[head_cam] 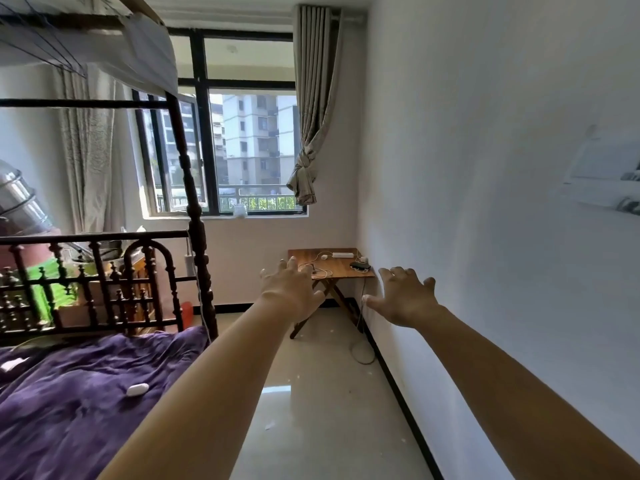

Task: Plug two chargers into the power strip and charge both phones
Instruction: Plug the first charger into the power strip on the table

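A small wooden folding table [343, 271] stands in the far right corner under the window. On it lie a white power strip [343, 254], a white charger [324, 257] with loose cables [320, 271], and dark phones [360, 266] near the wall with another white charger [363, 259] beside them. My left hand [291, 289] and my right hand [405, 296] are stretched out in front of me, fingers spread, both empty and well short of the table.
A bed with a purple blanket [79, 393] and a dark wooden frame [194, 209] fills the left side. A white wall [485, 237] runs along the right. A pale tiled floor strip [322, 393] leads to the table; a white cord [362, 348] trails on the floor.
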A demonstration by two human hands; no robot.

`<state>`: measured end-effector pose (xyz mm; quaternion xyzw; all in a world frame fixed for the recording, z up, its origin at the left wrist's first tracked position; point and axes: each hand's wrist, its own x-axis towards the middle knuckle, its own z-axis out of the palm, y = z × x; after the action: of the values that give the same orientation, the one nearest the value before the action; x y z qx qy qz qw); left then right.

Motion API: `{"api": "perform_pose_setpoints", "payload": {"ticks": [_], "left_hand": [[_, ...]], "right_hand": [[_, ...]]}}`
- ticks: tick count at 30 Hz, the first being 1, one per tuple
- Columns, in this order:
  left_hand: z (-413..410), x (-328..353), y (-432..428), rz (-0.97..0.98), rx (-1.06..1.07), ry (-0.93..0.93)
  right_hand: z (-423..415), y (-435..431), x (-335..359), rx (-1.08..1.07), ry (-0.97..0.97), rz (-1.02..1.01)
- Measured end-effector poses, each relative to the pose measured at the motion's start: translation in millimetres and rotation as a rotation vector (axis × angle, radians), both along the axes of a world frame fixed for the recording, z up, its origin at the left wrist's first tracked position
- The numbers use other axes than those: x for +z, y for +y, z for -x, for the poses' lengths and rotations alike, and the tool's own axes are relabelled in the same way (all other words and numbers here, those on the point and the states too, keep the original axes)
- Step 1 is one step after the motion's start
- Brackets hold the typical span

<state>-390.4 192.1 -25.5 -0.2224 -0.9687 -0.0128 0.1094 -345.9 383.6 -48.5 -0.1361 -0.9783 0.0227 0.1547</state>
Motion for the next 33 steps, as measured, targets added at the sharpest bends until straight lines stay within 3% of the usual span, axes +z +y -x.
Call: {"api": "perform_pose_setpoints", "payload": {"ticks": [16,33], "left_hand": [[340,-11,107,0.010,-0.084,0.009],[665,-29,311,-0.054,-0.114,-0.078]], "right_hand": [[313,103,-4,-0.094,-0.050,0.013],[635,295,-22,-0.091,-0.107,0.034]]}}
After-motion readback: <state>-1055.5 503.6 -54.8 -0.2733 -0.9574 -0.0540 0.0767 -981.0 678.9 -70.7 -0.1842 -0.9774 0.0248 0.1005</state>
